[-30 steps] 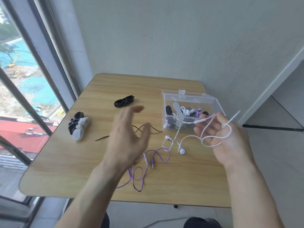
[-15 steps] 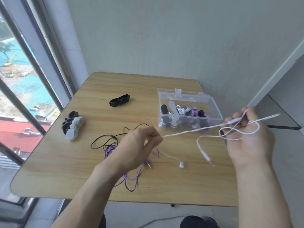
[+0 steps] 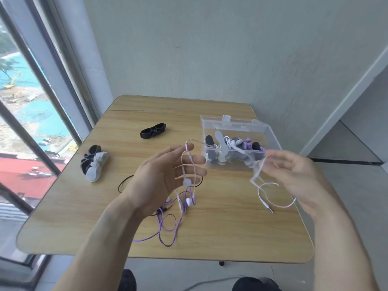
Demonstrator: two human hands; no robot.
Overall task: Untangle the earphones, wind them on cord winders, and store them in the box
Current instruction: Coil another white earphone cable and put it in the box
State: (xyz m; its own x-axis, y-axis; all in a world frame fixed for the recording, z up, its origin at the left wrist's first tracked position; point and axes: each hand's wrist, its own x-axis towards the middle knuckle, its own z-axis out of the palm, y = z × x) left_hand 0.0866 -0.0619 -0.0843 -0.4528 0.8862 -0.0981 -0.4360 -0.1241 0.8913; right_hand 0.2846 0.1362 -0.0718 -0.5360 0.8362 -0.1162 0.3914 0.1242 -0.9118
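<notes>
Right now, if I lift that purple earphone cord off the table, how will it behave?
The purple earphone cord will probably hang limp, since it lies in loose loops. It looks thin, so likely very light. It overlaps the black cord beside the left hand, so it may snag and drag that along.

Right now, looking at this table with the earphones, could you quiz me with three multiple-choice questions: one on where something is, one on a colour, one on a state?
1. Where does the single black cord winder lie?
A. inside the clear box
B. on the table, left of the clear box
C. on the floor

2. What colour is the earphone cord lying loose on the table nearest the camera?
A. purple
B. green
C. red

3. How is the clear box?
A. shut and latched
B. open, with wound earphones inside
C. upside down

Answers:
1 B: it rests on the wooden table, apart from the box.
2 A: the purple earphones loop below the left hand.
3 B: the lid is up and bundles show inside.
</notes>
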